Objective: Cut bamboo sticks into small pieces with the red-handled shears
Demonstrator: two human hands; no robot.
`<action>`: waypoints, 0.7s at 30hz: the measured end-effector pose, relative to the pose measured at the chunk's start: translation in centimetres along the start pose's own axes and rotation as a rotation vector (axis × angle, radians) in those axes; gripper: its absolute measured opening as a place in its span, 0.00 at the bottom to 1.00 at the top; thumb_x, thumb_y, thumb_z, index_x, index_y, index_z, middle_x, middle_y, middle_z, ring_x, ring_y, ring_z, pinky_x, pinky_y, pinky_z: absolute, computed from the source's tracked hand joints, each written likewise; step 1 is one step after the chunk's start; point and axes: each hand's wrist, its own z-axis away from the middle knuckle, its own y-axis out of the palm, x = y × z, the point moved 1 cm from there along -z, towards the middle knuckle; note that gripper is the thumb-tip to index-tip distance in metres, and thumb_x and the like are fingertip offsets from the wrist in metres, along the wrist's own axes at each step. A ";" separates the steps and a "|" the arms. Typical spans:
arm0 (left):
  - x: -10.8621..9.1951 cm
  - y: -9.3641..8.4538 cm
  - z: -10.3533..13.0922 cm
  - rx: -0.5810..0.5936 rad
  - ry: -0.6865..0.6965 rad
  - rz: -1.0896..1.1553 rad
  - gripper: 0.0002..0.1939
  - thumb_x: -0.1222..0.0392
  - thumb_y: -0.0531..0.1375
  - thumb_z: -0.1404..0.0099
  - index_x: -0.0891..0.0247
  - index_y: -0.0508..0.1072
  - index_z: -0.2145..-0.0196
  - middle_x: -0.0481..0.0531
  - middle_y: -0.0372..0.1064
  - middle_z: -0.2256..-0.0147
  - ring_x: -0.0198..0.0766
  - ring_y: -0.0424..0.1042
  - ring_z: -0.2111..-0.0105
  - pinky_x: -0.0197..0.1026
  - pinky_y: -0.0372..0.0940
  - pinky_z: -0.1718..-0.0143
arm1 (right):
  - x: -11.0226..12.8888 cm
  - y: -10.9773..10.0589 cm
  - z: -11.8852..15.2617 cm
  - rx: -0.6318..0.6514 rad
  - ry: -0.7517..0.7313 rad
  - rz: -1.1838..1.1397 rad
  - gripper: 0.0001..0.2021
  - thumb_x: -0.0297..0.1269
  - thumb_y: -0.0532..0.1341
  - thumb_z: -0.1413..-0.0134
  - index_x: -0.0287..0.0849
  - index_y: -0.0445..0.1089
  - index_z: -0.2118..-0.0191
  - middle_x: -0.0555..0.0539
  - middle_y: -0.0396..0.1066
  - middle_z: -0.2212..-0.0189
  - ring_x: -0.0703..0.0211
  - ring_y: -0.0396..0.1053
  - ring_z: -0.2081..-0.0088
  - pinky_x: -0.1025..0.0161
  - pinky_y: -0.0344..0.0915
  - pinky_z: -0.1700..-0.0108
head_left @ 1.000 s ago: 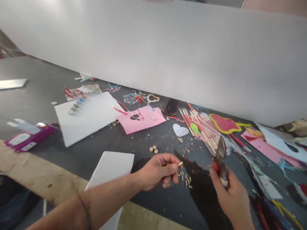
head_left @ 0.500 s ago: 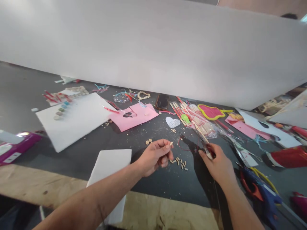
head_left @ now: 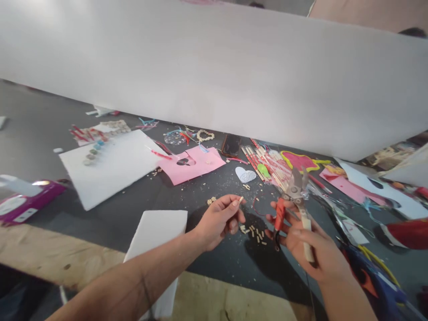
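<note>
Head view: left hand (head_left: 219,219) pinches a short stick (head_left: 240,199) above the table (head_left: 214,263); right hand (head_left: 309,249) grips open cutters (head_left: 294,196). Seat the stick deep between the blades, fingertips clear.

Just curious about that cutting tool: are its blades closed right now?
No, the cutter in the right hand has its two blades spread apart, with a clear gap between the tips.

From here, a white board (head_left: 214,76) hides the far surface (head_left: 40,116). My right hand (head_left: 314,249) covers the cutter (head_left: 296,196) handles; the purple box (head_left: 23,203) runs off-frame.
</note>
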 end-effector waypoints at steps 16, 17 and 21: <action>-0.5 -0.1 -0.5 -0.085 0.048 -0.014 0.07 0.57 0.55 0.36 0.64 0.62 0.66 0.47 0.67 0.73 0.22 0.54 0.85 0.28 0.48 0.84 | -2.5 -1.1 -0.1 0.067 -0.600 1.446 0.23 0.25 0.52 0.55 0.43 0.62 0.50 0.41 0.52 0.43 0.49 0.55 0.43 0.50 0.57 0.44; -0.6 -0.1 -0.5 -0.089 0.048 -0.005 0.07 0.57 0.55 0.36 0.64 0.62 0.66 0.47 0.67 0.74 0.22 0.54 0.85 0.28 0.48 0.84 | -2.6 -1.1 -0.1 0.078 -0.598 1.472 0.23 0.24 0.52 0.55 0.43 0.61 0.50 0.42 0.52 0.43 0.49 0.55 0.43 0.50 0.58 0.45; -0.6 -0.1 -0.5 -0.088 0.066 -0.020 0.07 0.58 0.55 0.36 0.64 0.62 0.67 0.46 0.66 0.74 0.22 0.55 0.84 0.28 0.51 0.82 | -2.6 -0.8 0.0 0.100 -0.591 1.543 0.25 0.23 0.51 0.56 0.45 0.60 0.49 0.43 0.51 0.42 0.48 0.55 0.45 0.47 0.59 0.47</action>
